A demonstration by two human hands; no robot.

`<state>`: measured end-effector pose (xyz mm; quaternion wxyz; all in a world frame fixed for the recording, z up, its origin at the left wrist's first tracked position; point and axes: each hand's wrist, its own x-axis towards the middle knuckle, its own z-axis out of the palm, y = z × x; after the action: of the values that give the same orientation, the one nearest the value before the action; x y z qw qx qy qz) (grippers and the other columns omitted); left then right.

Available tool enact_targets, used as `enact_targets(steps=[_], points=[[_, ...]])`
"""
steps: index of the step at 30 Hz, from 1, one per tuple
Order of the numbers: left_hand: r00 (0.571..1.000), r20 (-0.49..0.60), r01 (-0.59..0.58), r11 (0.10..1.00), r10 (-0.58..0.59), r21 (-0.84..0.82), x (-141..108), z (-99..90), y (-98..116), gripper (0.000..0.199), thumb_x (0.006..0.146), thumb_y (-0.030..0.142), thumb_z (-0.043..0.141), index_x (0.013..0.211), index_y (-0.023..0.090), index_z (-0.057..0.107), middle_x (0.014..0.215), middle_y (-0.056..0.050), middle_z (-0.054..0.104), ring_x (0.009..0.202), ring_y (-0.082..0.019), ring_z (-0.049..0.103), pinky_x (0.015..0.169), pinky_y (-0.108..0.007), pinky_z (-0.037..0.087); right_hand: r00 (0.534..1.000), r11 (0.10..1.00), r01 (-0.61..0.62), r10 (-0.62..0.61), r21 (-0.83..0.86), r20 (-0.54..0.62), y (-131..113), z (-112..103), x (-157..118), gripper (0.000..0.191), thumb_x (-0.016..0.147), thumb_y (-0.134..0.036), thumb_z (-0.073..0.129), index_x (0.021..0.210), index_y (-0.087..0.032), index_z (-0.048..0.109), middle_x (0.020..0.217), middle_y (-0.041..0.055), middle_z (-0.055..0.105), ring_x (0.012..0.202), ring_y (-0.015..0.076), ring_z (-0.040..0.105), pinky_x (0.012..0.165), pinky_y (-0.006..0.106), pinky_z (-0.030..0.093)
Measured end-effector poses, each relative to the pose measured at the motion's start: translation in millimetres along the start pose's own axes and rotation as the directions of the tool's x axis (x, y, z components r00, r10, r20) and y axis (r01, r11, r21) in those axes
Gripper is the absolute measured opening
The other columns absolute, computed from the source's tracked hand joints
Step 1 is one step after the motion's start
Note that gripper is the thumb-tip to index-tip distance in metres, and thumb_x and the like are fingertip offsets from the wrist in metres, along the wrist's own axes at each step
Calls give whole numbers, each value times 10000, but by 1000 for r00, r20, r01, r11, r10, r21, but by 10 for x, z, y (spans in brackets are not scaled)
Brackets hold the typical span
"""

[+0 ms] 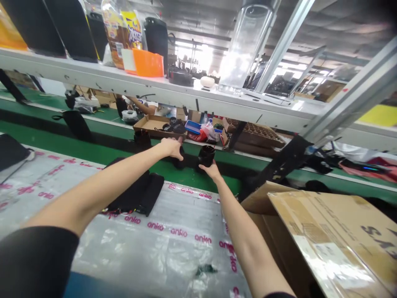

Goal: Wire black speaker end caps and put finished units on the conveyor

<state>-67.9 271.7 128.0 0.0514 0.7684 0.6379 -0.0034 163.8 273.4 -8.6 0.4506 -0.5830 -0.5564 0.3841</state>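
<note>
My right hand (pixel 211 170) grips the underside of a black cylindrical cup-shaped item (pixel 206 156) above the green conveyor belt (pixel 102 153). My left hand (pixel 172 148) is a short way left of it, pressing down on a dark fabric piece (pixel 183 162) that lies on the belt. The fingers of that hand are partly hidden behind the knuckles. Below my left forearm, folded black fabric (pixel 136 194) lies on a clear plastic sheet printed with pink "anko" lettering (pixel 182 231).
A white shelf (pixel 155 89) crosses overhead, carrying packaged goods and an orange bin (pixel 148 63). Beyond the belt stand a cardboard tray (pixel 155 126) and a brown crate (pixel 256 134). A co-worker's arm (pixel 142 106) is at the far side. A large cardboard box (pixel 322 240) stands at lower right.
</note>
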Motion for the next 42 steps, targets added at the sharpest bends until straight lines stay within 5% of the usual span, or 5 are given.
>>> enact_targets(steps=[7, 12, 18, 24, 42], points=[[865, -133, -493, 869, 485, -35, -1151, -82, 327, 935, 675, 353, 873, 1514, 232, 479, 1302, -170, 680, 1271, -423, 623, 943, -487, 596, 981, 986, 43, -73, 162, 182, -62, -524, -1125, 901, 821, -608, 871, 1588, -294, 517, 1637, 130, 566, 1520, 325, 544, 1280, 499, 422], [687, -159, -710, 608, 709, -355, -2014, 241, 558, 943, 700, 211, 868, 1549, 259, 462, 1397, -136, 680, 1279, -378, 672, 977, -441, 611, 773, 975, 173, -222, 140, 595, -20, -753, -2217, 1356, 543, -490, 1066, 1690, -311, 365, 1729, 130, 447, 1613, 379, 411, 1346, 592, 278], [870, -245, -441, 451, 429, -776, -2304, 1252, 771, 1077, 769, 313, 923, 1657, 345, 315, 1629, -132, 538, 1424, -362, 615, 1191, -537, 527, 952, 983, 62, -110, 172, 286, 321, -593, -2836, 1018, 615, -429, 1031, 1497, -228, 565, 1419, 134, 717, 1305, 358, 701, 1164, 530, 549], [925, -272, -335, 231, 266, -913, -2307, 2261, 993, 874, 983, 519, 715, 1696, 253, 286, 1725, -174, 401, 1601, -399, 400, 1331, -624, 309, 992, 974, 115, -123, 194, 28, 627, -347, -3024, 1045, 806, -442, 889, 1664, -257, 322, 1694, 147, 460, 1558, 339, 482, 1322, 542, 364], [893, -437, -408, 211, -112, -888, -2620, 2348, 1629, 598, 1073, 526, 496, 1577, 212, 425, 1539, -170, 559, 1400, -336, 586, 1194, -526, 487, 929, 978, 118, -47, 172, -367, 358, 20, -3354, 610, 932, -249, 507, 1541, -231, 505, 1492, 125, 617, 1362, 324, 607, 1174, 539, 498]])
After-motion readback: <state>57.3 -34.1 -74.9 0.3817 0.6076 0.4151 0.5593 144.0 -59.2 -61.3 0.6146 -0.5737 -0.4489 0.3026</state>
